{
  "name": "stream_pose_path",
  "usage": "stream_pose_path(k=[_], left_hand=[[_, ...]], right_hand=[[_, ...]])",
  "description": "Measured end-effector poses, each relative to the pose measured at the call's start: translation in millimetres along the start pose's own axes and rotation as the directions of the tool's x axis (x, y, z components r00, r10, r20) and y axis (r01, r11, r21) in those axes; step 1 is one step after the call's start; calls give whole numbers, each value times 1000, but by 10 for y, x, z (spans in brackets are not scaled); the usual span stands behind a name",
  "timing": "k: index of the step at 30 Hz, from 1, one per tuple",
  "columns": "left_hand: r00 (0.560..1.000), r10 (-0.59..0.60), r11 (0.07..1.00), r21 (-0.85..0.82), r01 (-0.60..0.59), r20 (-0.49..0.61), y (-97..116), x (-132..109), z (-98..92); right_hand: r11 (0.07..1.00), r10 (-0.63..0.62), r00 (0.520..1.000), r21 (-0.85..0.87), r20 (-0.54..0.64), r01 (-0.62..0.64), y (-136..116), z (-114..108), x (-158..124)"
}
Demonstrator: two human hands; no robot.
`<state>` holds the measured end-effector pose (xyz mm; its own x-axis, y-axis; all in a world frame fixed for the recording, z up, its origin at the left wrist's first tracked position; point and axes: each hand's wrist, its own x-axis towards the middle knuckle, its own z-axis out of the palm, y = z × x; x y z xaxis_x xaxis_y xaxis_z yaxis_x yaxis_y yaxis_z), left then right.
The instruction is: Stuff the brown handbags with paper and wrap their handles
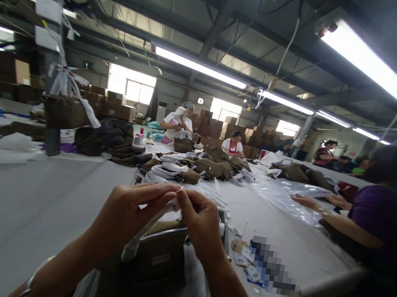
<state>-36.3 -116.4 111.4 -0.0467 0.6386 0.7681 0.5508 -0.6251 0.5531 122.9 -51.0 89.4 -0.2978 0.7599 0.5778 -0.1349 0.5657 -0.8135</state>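
The pale grey cloth-covered table (22, 211) stretches away left of the fingers, bare at that side.

The left hand (131, 213) is raised over the table edge, its thumb and forefinger drawn tightly together. Between their tips the top of a white paper-wrapped strap (136, 241) appears to be pinched. The strap runs down under the palm, seemingly lifted so that its end sits at the fingertips, where it is easily seen.

Directly beneath the fingers a dark olive-brown fabric bag (160, 258) is stood against the body, probably steadied there so that both hands are left free.

The right hand (202, 222) is brought in tip to tip against the left. Its fingers are curled closed on the same white end, though exactly what lies between them is too small to tell.

Below that wrist a loose white sheet of wrapping (196, 278) hangs.

Right of the fingers, small brown card tags (241, 248) are laid within reach.

Beyond the fingers a heap of similar olive bags (210, 168) is piled.

Far right, a co-worker's hand (305, 201) rests on a clear plastic film (282, 189).
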Motion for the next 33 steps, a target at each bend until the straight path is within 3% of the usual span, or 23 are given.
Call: stream_pose_path(k=[4,7,10,12,16,20,23,26,28,31,33], left_hand=[[981,-195,962,-195,192,1,11,7,9],[971,-240,952,-197,236,5,4,58,13],[975,-221,960,-174,219,11,21,116,5],[984,-180,973,-149,178,0,40,143,3],[996,-68,996,-68,64,-63,49,153,32],[969,-76,996,24,84,-233,16,142,63],[942,-128,991,-73,111,-310,-28,157,31],[964,-178,958,-261,123,-198,-93,174,-31],[966,-225,947,-261,186,-130,-145,164,-61],[948,-298,953,-28,303,113,-204,103,-61],[898,-315,948,133,287,308,-209,48,-34]], right_hand=[[999,15,1000,47,-26,-14,10,29,-46],[1000,-26,998,-19,-56,25,13,35,-46],[960,-219,970,-201,-106,195,-8,2,-5],[874,-402,911,-334,-92,352,-44,-50,36],[650,-613,780,-483,124,587,-91,-177,83],[458,-574,749,-629,331,628,75,-215,-2],[432,-542,744,-629,391,646,256,-231,-148],[567,-530,794,-572,298,593,336,-308,-333],[655,-548,821,-527,162,541,344,-388,-449],[719,-537,843,-544,-41,432,359,-493,-557],[754,-472,879,-550,-72,360,390,-531,-571]])
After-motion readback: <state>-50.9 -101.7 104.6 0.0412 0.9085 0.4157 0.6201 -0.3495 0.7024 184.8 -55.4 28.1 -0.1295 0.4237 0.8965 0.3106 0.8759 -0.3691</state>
